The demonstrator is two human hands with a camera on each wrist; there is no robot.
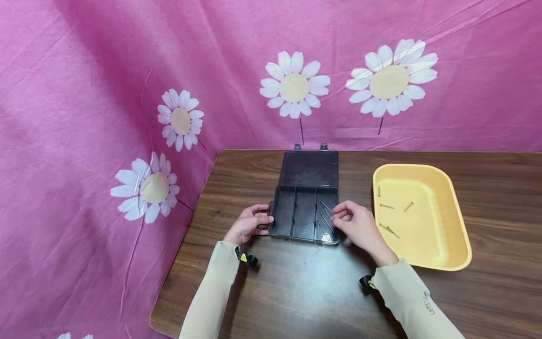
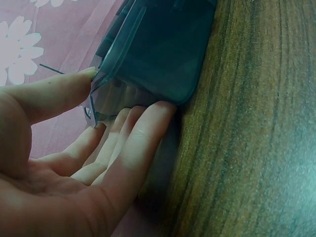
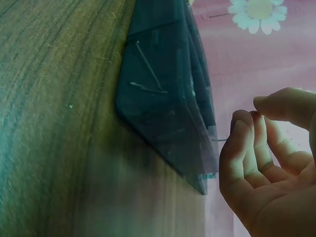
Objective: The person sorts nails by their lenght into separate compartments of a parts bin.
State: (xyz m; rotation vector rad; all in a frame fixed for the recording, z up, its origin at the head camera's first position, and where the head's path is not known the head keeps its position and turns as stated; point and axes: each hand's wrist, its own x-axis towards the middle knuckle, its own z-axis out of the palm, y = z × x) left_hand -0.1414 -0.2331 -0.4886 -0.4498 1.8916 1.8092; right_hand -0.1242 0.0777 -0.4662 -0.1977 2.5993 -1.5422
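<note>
Grasping left edge of open dark case (image 1: 282, 212) on counter (image 1: 296, 296) with fingers (image 2: 143, 128) of left hand (image 1: 247, 225). Holding right hand (image 1: 360, 227), bent, by 3 screws (image 1: 327, 223) in right compartment (image 1: 329, 197); cannot tell whether pinching any.

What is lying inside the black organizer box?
Screws lie in the right compartment of the black organizer box; I see nothing in the middle or left one. The right hand hides part of the box's right edge; anything beneath the hand cannot be seen.
</note>
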